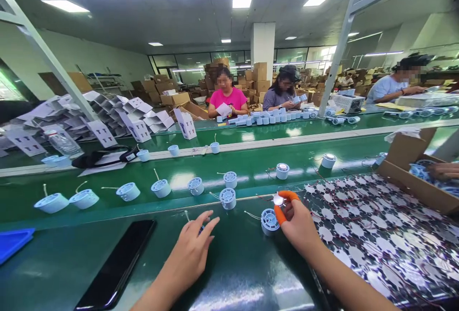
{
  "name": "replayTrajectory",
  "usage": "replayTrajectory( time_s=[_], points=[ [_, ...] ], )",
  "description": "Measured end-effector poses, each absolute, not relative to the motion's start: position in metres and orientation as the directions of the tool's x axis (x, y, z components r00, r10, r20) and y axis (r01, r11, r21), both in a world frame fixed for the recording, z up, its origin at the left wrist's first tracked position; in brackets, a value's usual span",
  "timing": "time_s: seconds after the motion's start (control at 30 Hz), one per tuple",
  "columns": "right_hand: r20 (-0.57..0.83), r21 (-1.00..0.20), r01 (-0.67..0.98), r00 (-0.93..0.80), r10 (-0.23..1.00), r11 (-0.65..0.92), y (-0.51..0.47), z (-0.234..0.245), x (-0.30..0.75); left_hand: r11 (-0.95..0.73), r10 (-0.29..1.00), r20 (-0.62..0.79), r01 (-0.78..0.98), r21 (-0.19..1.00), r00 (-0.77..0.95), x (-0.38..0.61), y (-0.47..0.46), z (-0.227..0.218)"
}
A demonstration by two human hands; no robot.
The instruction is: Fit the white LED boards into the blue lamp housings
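My right hand (296, 222), with orange finger cots on thumb and forefinger, pinches a small white round disc with thin wires (278, 199). Just below and left of that disc, a light-blue round housing (270, 221) with a pale wire stands on the green bench. My left hand (191, 249) is over the bench with its fingers spread. Behind those fingers a bit of another blue housing (202, 228) shows, mostly hidden; whether the fingers touch it I cannot tell. Two more housings, a near one (227, 198) and a farther one (230, 179), stand between and beyond my hands.
Many white discs with red and dark wires (355, 229) cover the right side. A cardboard box (412, 177) sits beyond, another person's hand (446, 170) at it. A black phone (118, 263) and blue tray (14, 244) lie left. Several housings line the green belt (107, 215); co-workers sit opposite.
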State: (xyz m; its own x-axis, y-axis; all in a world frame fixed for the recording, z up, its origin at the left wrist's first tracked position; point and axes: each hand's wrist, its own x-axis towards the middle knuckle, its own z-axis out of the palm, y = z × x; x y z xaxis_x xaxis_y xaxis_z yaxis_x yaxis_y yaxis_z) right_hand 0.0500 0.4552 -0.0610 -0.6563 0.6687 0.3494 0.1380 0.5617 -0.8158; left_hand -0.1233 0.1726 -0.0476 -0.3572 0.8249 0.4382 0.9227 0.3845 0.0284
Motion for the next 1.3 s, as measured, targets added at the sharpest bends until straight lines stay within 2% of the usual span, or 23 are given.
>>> replayTrajectory(
  time_s=[0.13,0.27,0.4,0.47,0.53,0.6,0.67,0.73,0.83,0.9,0.97,1.13,1.2,1.27,1.3],
  points=[
    [0.307,-0.88,0.101,-0.625,0.718,0.464,0.461,-0.054,0.051,0.318,0.802,0.515,0.946,0.059,-0.301,-0.136,0.199,-0.039],
    [0.264,-0.94,-0.001,-0.638,0.723,0.342,0.462,-0.047,0.053,0.192,0.898,0.41,0.981,-0.03,-0.163,-0.135,0.25,-0.012],
    [0.184,-0.978,-0.055,-0.68,0.71,0.201,0.458,-0.037,0.054,0.341,0.926,0.207,0.934,-0.106,-0.314,-0.145,0.281,-0.016],
    [0.168,-0.986,-0.104,-0.685,0.709,0.132,0.459,-0.032,0.056,0.373,0.924,0.149,0.913,-0.162,-0.351,-0.156,0.277,-0.024],
    [0.164,-0.985,-0.155,-0.705,0.69,0.075,0.461,-0.027,0.058,0.383,0.922,0.155,0.9,-0.208,-0.356,-0.167,0.263,-0.028],
    [0.159,-0.982,-0.188,-0.731,0.664,0.027,0.464,-0.023,0.06,0.394,0.912,0.218,0.891,-0.225,-0.348,-0.175,0.25,-0.026],
    [0.148,-0.978,-0.206,-0.748,0.647,-0.015,0.467,-0.018,0.061,0.346,0.918,0.273,0.916,-0.203,-0.287,-0.18,0.25,-0.018],
    [0.136,-0.973,-0.222,-0.758,0.638,-0.057,0.468,-0.014,0.061,0.253,0.939,0.271,0.958,-0.134,-0.21,-0.182,0.269,-0.008],
    [0.121,-0.962,-0.247,-0.767,0.63,-0.116,0.466,-0.01,0.062,0.228,0.967,0.123,0.973,-0.042,-0.221,-0.188,0.319,0.002],
    [0.107,-0.955,-0.257,-0.768,0.631,-0.151,0.463,-0.008,0.065,0.281,0.959,0.031,0.958,-0.047,-0.28,-0.194,0.348,0.005],
    [0.099,-0.945,-0.272,-0.764,0.638,-0.18,0.462,-0.006,0.068,0.321,0.947,0.013,0.945,-0.069,-0.321,-0.199,0.361,0.007],
    [0.134,-0.922,-0.332,-0.756,0.641,-0.198,0.462,0.003,0.073,0.372,0.928,0.056,0.922,-0.112,-0.368,-0.183,0.324,0.005],
    [0.16,-0.925,-0.341,-0.751,0.641,-0.169,0.461,0.007,0.074,0.352,0.933,0.108,0.932,-0.087,-0.342,-0.165,0.301,0.004],
    [0.184,-0.937,-0.33,-0.743,0.644,-0.113,0.46,0.011,0.076,0.295,0.923,0.246,0.955,0.044,-0.296,-0.141,0.285,0.007],
    [0.191,-0.946,-0.315,-0.738,0.647,-0.08,0.458,0.013,0.077,0.247,0.901,0.322,0.955,0.166,-0.289,-0.127,0.282,0.011]
  ],
)
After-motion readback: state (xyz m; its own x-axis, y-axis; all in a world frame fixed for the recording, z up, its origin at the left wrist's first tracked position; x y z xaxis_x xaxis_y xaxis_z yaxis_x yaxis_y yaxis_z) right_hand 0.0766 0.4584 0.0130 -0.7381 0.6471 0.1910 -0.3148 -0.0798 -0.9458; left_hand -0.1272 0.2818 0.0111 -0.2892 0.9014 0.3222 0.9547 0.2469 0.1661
